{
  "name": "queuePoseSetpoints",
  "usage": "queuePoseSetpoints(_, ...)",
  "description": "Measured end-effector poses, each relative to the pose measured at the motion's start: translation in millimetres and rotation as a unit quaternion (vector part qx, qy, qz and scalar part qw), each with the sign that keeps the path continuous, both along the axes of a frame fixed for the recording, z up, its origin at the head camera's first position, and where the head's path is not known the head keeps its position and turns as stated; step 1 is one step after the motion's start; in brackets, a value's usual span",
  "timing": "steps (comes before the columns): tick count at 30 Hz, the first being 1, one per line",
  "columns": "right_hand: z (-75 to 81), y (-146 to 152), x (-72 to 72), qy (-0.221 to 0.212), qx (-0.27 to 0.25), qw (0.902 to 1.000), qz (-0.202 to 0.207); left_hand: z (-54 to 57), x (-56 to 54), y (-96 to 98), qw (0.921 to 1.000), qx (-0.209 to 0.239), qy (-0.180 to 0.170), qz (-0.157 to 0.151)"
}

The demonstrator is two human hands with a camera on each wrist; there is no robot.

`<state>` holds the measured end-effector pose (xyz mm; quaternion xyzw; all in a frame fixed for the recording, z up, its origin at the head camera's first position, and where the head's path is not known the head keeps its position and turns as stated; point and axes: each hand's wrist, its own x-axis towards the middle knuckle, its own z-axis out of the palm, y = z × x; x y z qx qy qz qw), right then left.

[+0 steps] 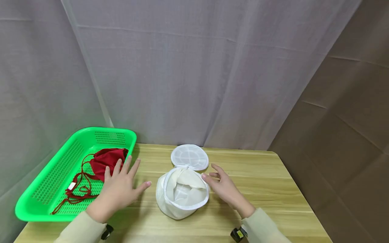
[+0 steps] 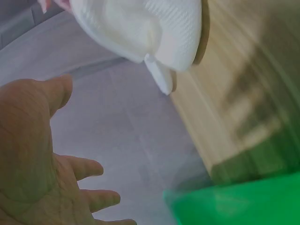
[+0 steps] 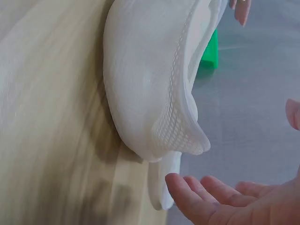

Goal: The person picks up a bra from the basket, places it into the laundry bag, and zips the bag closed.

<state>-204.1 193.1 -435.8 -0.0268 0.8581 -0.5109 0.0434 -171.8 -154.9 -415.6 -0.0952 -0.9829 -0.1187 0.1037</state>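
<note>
A white mesh laundry bag [image 1: 164, 202] stands on the table with its mouth open upward and its round lid [image 1: 189, 157] folded back behind it. Inside lies pale cream cloth [image 1: 189, 179]. My right hand [image 1: 226, 190] hovers at the bag's right rim, thumb and fingers apart; the right wrist view shows that hand [image 3: 234, 201] with nothing in it, beside the lid. My left hand [image 1: 118, 189] is spread in the air left of the bag, over the basket's right edge, and the left wrist view shows its palm [image 2: 33, 154] bare.
At the left a green perforated basket [image 1: 59, 170] holds a dark red cloth pouch [image 1: 107, 160] with long red cords and a white tag [image 1: 71, 186]. Beneath everything is a wooden table [image 1: 261, 189], bounded by a grey curtain [image 1: 170, 84] behind and a brown one [image 1: 343, 135] at the right.
</note>
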Motion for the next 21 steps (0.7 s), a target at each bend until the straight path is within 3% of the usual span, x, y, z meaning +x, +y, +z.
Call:
queuePoseSetpoints(5,-4.1,1.8,-0.7,-0.05,-0.089,0.9948,-0.001,14.7,-5.4,-13.2,0.9999,0.0,-0.017,-0.002)
queuePoseSetpoints(8,-9.0,1.6,-0.2,-0.068,-0.114,0.9911,-0.009,25.5,-9.1,-24.0,0.9994,0.006,-0.033,0.001)
queuePoseSetpoints(15,-19.5,-2.4,4.3,-0.096,-0.104,0.9899,-0.016,38.3,-21.9,-50.9,0.9979,0.029,-0.056,0.014)
queuePoseSetpoints(21,-24.2,-6.1,7.3,-0.101,-0.101,0.9896,-0.018,35.6,-43.7,-72.5,0.9954,0.043,-0.085,0.012)
